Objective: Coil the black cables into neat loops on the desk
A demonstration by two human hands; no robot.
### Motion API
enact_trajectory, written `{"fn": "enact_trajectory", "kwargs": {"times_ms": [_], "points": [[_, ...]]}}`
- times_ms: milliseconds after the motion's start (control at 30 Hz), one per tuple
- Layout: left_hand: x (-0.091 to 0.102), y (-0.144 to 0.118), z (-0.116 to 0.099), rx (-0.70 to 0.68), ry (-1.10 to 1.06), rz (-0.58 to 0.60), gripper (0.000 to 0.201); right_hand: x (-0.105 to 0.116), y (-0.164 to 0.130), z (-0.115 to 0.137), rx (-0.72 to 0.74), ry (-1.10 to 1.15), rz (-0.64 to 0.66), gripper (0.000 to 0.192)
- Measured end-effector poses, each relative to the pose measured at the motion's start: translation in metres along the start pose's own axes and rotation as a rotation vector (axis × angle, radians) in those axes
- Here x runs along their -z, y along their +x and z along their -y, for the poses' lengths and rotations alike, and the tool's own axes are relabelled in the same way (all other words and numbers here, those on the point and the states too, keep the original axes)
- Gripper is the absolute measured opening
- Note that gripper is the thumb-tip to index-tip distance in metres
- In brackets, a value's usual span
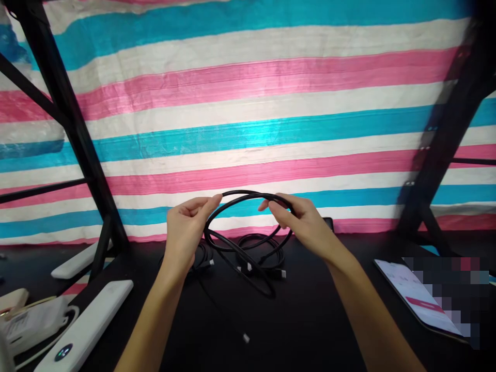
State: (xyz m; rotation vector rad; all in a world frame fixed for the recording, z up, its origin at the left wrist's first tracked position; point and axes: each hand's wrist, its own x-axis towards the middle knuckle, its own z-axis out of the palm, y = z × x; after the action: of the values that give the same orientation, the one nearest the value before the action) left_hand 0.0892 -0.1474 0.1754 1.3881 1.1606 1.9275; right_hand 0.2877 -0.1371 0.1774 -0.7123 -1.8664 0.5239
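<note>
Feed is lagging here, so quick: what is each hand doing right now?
Left hand: closed, pinching the thin black coiled cable at the loop's left side.
Right hand: closed, gripping the same cable at its right side.

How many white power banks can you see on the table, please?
2 for certain: one power bank lies at the lower left with a lit indicator, and another power bank is farther back behind the black frame leg. Clutter at the left edge may hide more.

Bare desk point(310, 320) lies open near the front edge. Loose cables point(263, 258) clutter the middle, a phone point(411, 294) blocks the right, power banks point(89, 330) and black frame legs point(77, 139) crowd the left.
</note>
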Motion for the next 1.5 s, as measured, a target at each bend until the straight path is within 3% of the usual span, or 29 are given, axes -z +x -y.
{"fn": "enact_trajectory", "kwargs": {"times_ms": [133, 267, 433, 567, 700, 833, 967, 1100, 1200, 1267, 1400, 1500], "points": [[-0.001, 0.006, 0.006, 0.054, -0.043, 0.0, 0.036, -0.004, 0.001, -0.003, -0.023, 0.134, -0.05, 0.052], [0.004, 0.01, 0.007, 0.082, -0.086, 0.07, 0.048, 0.002, 0.006, -0.015, -0.242, 0.229, -0.131, 0.049], [0.024, 0.012, -0.004, 0.135, -0.051, 0.31, 0.075, 0.018, 0.009, -0.023, -0.403, 0.334, -0.214, 0.046], [0.03, 0.008, -0.009, 0.189, -0.155, 0.505, 0.076, 0.013, 0.006, -0.013, -0.375, 0.403, -0.055, 0.052], [0.018, 0.004, -0.006, 0.213, -0.193, 0.417, 0.065, -0.001, 0.0, 0.002, -0.297, 0.319, 0.144, 0.05], [0.004, 0.001, -0.001, 0.07, -0.126, 0.251, 0.053, -0.009, -0.003, 0.011, -0.249, 0.192, 0.197, 0.03], [0.001, 0.001, 0.004, -0.061, 0.053, 0.245, 0.044, -0.01, -0.001, 0.005, -0.251, 0.246, 0.072, 0.036], [-0.001, 0.005, 0.01, -0.135, 0.206, 0.233, 0.039, -0.008, 0.003, 0.002, -0.175, 0.442, -0.203, 0.036], [-0.009, 0.003, 0.015, -0.063, 0.053, 0.254, 0.027, -0.007, 0.006, 0.005, -0.153, 0.593, -0.405, 0.041], [-0.017, -0.002, 0.019, 0.013, -0.073, 0.28, 0.025, -0.009, 0.008, 0.006, -0.171, 0.645, -0.47, 0.046], [-0.028, -0.008, 0.023, 0.138, -0.271, 0.359, 0.028, -0.014, 0.011, -0.004, -0.2, 0.703, -0.531, 0.052], [-0.025, -0.006, 0.021, 0.225, -0.304, 0.442, 0.032, -0.015, 0.013, -0.016, -0.244, 0.741, -0.482, 0.049]]}}
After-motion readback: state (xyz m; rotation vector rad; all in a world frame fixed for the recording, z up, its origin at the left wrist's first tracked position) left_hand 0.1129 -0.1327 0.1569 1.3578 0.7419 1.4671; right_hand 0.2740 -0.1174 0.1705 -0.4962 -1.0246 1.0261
